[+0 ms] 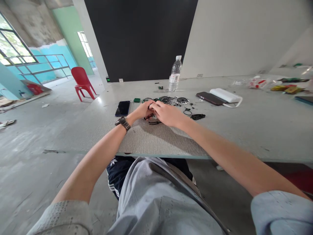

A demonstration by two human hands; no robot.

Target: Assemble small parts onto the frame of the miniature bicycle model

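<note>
My left hand (143,110) and my right hand (166,114) meet over the grey table (232,130), fingers curled together on a small red and black part (149,116) that pokes out beneath them. A dark loop piece (154,122) lies just under my hands. Beyond them sit small spoked wheels (166,101) (183,100), a thin ring (187,112) and a black part (198,116). A watch (123,123) is on my left wrist.
A dark phone (122,108) lies left of my hands, with a green block (137,100) behind it. A water bottle (175,73) stands further back. Another phone (209,98) and a white power bank (225,95) lie to the right. Packets (286,85) sit far right. A red chair (83,83) stands on the floor.
</note>
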